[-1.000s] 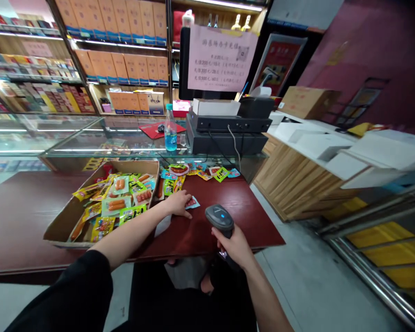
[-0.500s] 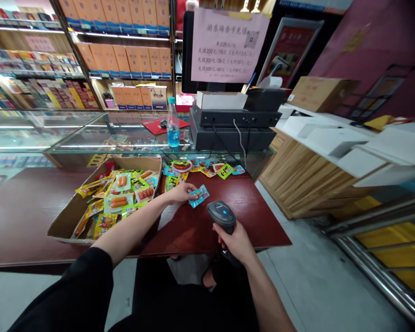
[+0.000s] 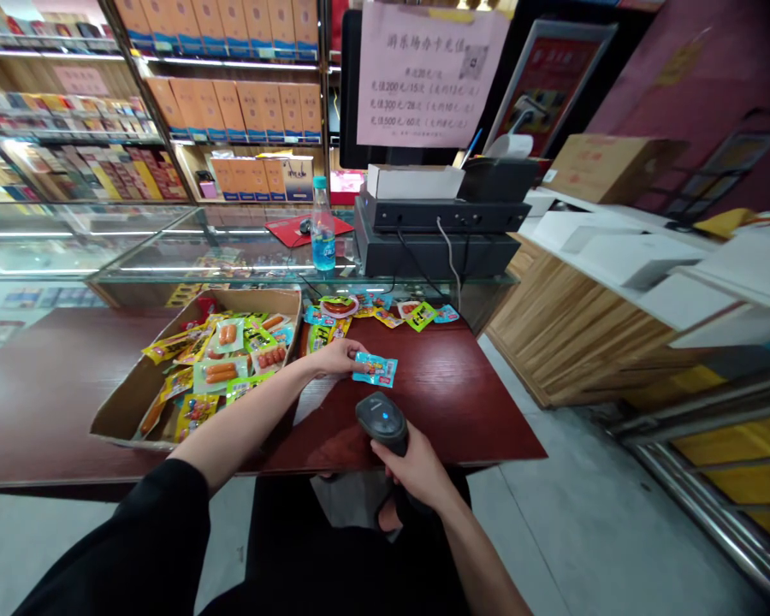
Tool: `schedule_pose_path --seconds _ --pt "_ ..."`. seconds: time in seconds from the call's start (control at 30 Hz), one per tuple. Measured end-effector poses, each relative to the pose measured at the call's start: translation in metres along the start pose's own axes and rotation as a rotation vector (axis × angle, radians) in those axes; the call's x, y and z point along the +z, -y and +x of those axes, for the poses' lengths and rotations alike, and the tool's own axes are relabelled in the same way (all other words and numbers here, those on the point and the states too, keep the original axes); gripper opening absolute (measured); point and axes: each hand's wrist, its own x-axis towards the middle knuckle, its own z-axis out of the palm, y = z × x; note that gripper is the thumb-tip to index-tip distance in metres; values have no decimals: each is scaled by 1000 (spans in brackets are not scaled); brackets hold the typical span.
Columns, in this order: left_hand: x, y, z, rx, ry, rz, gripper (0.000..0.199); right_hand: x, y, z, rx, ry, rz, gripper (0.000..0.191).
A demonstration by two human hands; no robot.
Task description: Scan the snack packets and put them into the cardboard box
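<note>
A small blue snack packet (image 3: 377, 370) is pinched at its left end by my left hand (image 3: 339, 358), just over the dark red table (image 3: 475, 411). My right hand (image 3: 417, 466) is wrapped round the handle of a black barcode scanner (image 3: 382, 422) with a lit blue light on top. The scanner's head sits below the packet in view, apart from it. Left of my left forearm lies a shallow cardboard box (image 3: 116, 417) holding sausage packs and yellow and green snack packets. More snack packets (image 3: 421, 316) lie along the table's back edge.
Behind the table runs a glass counter (image 3: 231, 248) with a bottle of blue drink (image 3: 322, 235), a black cash drawer (image 3: 423, 252) and a screen covered by a pink notice (image 3: 427, 77). To the right is a wood-panelled cabinet (image 3: 565, 342) topped with white boxes.
My right hand has brought the scanner left and slightly down. The blue packet in my left hand has turned flatter and shifted a little to the right.
</note>
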Motion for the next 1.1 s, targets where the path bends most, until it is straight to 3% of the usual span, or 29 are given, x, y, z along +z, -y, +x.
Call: schedule_pose_path --seconds 0.2,0.5,0.9,1.1 --pt "1 -5 -3 -11 -68 7 46 1 -2 7 -2 21 6 27" --pt "3 -6 -1 -30 -61 18 46 1 -4 8 -19 40 23 27" --pt "2 -12 -4 -62 -61 2 48 -3 -1 4 6 -12 -7 29" --pt "1 -15 -7 -53 -48 11 38 -14 3 10 24 -122 33 35"
